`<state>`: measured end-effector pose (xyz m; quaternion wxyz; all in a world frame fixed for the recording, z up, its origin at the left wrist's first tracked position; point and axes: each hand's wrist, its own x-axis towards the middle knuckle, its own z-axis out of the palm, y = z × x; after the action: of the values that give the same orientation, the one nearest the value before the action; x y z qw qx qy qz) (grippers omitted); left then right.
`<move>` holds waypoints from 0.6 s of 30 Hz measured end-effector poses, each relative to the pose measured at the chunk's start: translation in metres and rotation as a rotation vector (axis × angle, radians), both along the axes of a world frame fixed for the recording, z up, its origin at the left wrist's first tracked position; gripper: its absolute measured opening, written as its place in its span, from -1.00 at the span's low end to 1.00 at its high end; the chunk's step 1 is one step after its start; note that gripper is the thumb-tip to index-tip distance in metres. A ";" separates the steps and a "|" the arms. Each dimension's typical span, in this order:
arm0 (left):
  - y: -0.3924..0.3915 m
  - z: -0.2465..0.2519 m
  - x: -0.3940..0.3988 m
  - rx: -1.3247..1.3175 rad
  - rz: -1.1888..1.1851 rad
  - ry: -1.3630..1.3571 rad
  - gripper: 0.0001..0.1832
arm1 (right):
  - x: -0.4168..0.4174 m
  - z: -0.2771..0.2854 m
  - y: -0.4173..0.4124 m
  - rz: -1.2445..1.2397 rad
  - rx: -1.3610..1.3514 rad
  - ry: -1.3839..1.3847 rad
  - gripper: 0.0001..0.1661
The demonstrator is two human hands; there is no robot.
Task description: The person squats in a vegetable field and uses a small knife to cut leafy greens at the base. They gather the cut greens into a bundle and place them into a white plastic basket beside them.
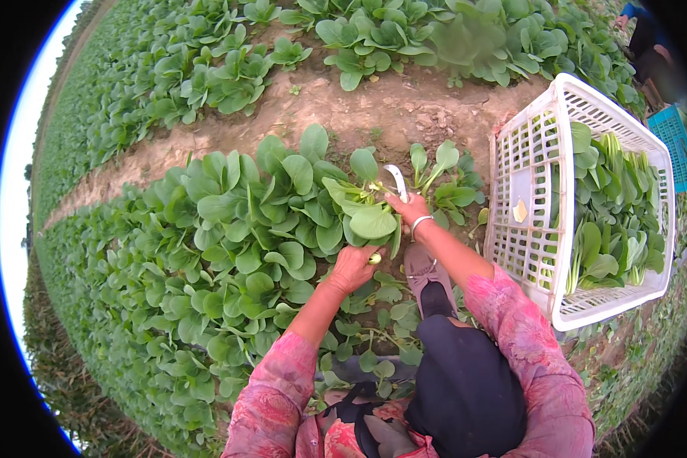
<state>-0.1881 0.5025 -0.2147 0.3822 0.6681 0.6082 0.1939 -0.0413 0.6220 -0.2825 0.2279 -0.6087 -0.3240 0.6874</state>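
My left hand [352,268] is closed around a leafy green [374,259], bok choy by its look, whose pale cut-looking base pokes out beside the thumb. Just above and to the right, my right hand [409,212], with a bracelet [421,223] on the wrist, grips a small knife with a curved, hooked blade [397,178]. Broad leaves [373,222] spread between the two hands, partly covering the right fingers; whether those fingers also hold leaves is hard to tell. A dense row of the same greens [263,229] grows directly to the left.
A white plastic crate [526,200] stands tilted at the right, with harvested greens [618,212] inside. Behind it are a teal crate [672,149] and another person [650,51]. A bare soil furrow [343,109] separates the rows. My shoe [426,272] is planted beside the plants.
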 end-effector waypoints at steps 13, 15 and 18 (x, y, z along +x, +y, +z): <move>0.002 0.106 -0.009 0.025 0.267 -0.225 -0.58 | 0.041 0.083 -0.030 0.139 0.069 0.529 -0.57; 0.009 0.095 -0.006 -0.190 0.226 -0.319 -0.56 | 0.031 0.091 -0.038 0.133 0.047 0.575 -0.62; 0.009 0.077 0.006 -0.242 0.281 -0.574 -0.53 | 0.027 0.109 -0.044 0.158 0.018 0.517 -0.64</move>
<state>-0.1820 0.5111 -0.1380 0.5838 0.4457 0.5807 0.3512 -0.0145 0.5775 -0.1732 0.2542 -0.3839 -0.3078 0.8326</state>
